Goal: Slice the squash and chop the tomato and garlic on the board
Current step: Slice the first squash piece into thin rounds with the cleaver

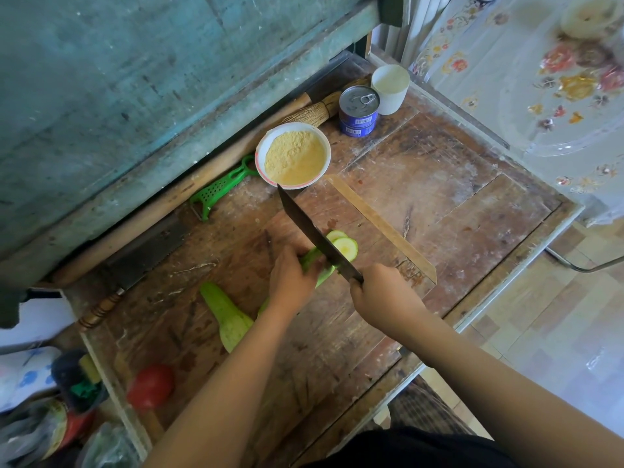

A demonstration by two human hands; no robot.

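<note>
A pale green squash lies on a worn wooden board that tops the desk, near the board's middle. The left hand curls over it, pinning it down, while the right hand is clamped round the handle of a long dark knife whose blade rests across the squash. Two round slices lie just past the blade. A second squash piece sits to the left, apart from the hands. A red tomato waits near the board's left edge; no garlic can be seen. The squash looks firm yet moist, likely to roll or slip, so holding it from above with fingertips tucked back seems safest. Beyond lie a bowl of yellow powder, a green peeler and a tin.
</note>
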